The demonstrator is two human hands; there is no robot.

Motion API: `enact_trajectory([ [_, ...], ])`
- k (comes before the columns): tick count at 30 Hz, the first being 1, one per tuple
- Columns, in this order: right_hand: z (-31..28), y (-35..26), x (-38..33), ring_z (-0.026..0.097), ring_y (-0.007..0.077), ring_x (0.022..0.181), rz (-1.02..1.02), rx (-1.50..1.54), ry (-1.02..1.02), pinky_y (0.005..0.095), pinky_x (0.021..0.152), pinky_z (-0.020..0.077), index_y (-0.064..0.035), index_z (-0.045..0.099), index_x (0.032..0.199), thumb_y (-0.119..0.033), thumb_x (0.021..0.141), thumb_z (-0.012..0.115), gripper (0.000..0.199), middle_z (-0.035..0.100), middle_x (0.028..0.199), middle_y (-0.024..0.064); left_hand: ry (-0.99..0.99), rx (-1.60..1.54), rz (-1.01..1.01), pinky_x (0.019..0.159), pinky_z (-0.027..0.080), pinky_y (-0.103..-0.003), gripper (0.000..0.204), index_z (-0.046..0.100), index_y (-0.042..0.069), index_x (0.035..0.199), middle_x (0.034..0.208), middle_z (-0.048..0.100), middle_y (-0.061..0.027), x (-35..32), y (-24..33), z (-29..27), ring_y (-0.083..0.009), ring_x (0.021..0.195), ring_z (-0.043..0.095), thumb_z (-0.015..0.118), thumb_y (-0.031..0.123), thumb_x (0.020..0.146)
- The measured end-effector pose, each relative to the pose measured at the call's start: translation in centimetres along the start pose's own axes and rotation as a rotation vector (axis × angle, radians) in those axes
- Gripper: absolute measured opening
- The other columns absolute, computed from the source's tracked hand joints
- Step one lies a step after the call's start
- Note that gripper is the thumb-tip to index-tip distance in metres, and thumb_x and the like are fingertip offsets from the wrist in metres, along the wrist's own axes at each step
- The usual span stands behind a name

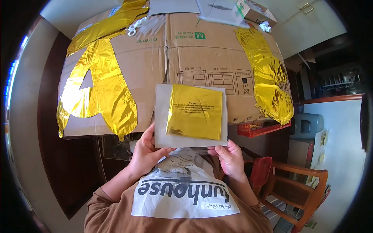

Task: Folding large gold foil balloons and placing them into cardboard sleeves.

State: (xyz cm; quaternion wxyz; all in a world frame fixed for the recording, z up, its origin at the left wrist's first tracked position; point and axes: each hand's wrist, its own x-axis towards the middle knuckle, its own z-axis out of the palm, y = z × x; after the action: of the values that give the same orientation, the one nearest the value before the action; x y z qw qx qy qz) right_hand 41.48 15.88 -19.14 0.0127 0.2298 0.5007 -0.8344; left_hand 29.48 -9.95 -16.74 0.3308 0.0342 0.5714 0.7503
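Between my two hands is a clear plastic bag [162, 116] with a white card backing and a folded gold foil balloon [196, 120] inside it. My left hand [147, 149] grips the bag's lower left corner, thumb along the bottom edge. At the lower right corner, my right hand [229, 155] pinches the bag between thumb and fingers. The bag is held up in front of my chest, at the near edge of the cardboard. A flat gold letter-A foil balloon [110, 91] lies to the left, and another flat gold foil balloon [268, 77] lies to the right.
Flattened cardboard [147, 77] covers the table. More gold foil [105, 29], clear straws [153, 25] and white rings [134, 29] lie at the far left. An open carton [256, 11] stands far right. A red basket [260, 129] and wooden chair [299, 190] are at the right.
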Motion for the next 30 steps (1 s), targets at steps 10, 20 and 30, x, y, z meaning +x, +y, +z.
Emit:
enact_trajectory([
  [10,0.0,1.7,0.0,0.069,0.0178,0.093,0.001,0.149,0.075,0.0337,0.085,0.0578,-0.0009,0.064,0.117,-0.013,0.097,0.069,0.024,0.072,0.106,0.0099,-0.022,0.000,-0.262,0.079,0.059,-0.028,0.016,0.069,-0.004,0.108,0.099,0.076,-0.0093,0.1,-0.9,-0.7,-0.0126,0.087,0.071,0.069,0.007,0.097],
  [20,0.6,0.7,1.1,0.071,0.0179,0.088,-0.012,-0.026,0.157,0.0324,0.082,0.0592,0.0021,0.062,0.115,-0.007,0.095,0.070,0.023,0.072,0.103,0.0125,0.222,0.897,-0.019,0.077,0.058,-0.034,0.042,0.058,0.002,0.113,0.100,0.070,-0.0103,0.5,1.9,0.3,-0.0199,0.085,0.070,0.084,0.016,0.082],
  [30,-0.3,-2.3,5.2,0.069,0.0178,0.067,-0.167,-0.705,0.313,0.0316,0.058,0.0570,0.0010,0.068,0.101,-0.016,0.090,0.078,0.022,0.072,0.083,0.0112,-0.157,1.291,0.929,0.096,0.052,-0.045,0.039,0.067,0.003,0.109,0.116,0.063,-0.0144,7.6,2.3,-0.7,-0.0344,0.116,0.061,0.083,0.014,0.076],
])
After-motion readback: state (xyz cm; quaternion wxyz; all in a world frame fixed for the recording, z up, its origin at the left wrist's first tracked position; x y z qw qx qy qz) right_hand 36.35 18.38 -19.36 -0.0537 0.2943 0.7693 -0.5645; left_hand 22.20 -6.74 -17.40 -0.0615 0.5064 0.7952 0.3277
